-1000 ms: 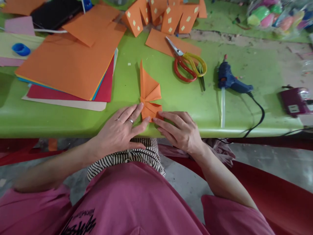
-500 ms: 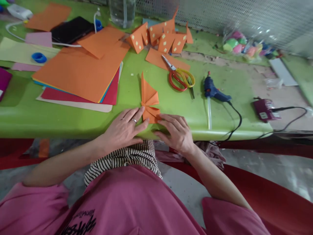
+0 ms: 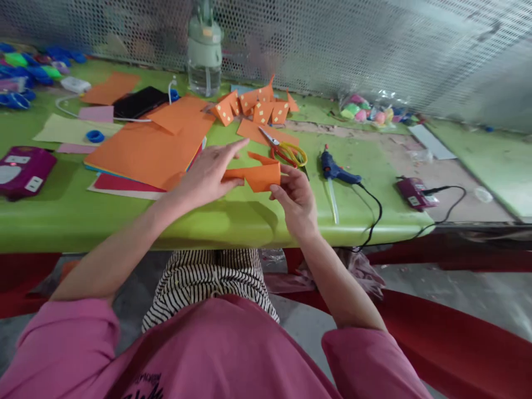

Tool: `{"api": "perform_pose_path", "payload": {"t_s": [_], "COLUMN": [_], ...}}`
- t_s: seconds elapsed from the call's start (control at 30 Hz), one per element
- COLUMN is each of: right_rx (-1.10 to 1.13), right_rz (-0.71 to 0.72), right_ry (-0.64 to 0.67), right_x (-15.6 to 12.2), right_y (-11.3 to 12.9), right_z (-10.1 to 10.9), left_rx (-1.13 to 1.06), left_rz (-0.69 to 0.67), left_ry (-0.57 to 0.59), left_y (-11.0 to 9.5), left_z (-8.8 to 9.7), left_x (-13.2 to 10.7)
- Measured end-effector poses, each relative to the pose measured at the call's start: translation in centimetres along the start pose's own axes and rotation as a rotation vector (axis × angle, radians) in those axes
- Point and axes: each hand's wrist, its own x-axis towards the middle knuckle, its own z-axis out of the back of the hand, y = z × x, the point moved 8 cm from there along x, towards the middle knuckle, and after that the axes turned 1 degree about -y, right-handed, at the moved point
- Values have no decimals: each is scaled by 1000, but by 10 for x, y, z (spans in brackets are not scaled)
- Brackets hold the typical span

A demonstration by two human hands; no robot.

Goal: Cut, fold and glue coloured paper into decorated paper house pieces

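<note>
A folded piece of orange paper (image 3: 262,176) is held up just above the table, bent into an angular shape with a flap rising at the back. My right hand (image 3: 300,199) pinches its right end between thumb and fingers. At the left end, the thumb of my left hand (image 3: 208,172) lies against the paper, while the index finger stretches out above it; the other fingertips are hidden. Behind the paper lie scissors (image 3: 286,151) with red and yellow handles, partly on a flat orange sheet (image 3: 249,131).
Left: stacked coloured paper (image 3: 145,152), a black phone (image 3: 140,102), a purple box (image 3: 25,172). Back: dotted orange paper figures (image 3: 261,106), a water bottle (image 3: 204,58). Right: a blue glue gun (image 3: 337,170), its cord, another purple box (image 3: 415,193), bagged colourful pieces (image 3: 369,112).
The orange paper has come up off the table, and its fanned folds no longer face me. Both hands have risen with it, the right now pinching its end. The view has tilted upward.
</note>
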Motion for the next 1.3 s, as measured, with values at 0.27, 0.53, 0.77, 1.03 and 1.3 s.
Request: {"api": "perform_pose_path", "payload": {"t_s": [0.27,0.53,0.77,1.03,1.3], "right_rx": [-163,-269,-265,-262,-388], "right_rz": [-54,-16,-5,2,130], "right_ry": [86,56,69,125,466], "right_x": [18,38,62,80,86], "right_y": [-37,-34,-32,-37,-33], "right_z": [19,40,32,19,-5], "left_rx": [-113,-57,-26,-47,-44], "left_rz": [238,199,226,272,185], "left_ry": [435,523,490,410,398], "left_y": [40,43,46,48,11], "left_z": [-27,-40,-39,-30,-54], "left_x": [31,38,43,46,69]}}
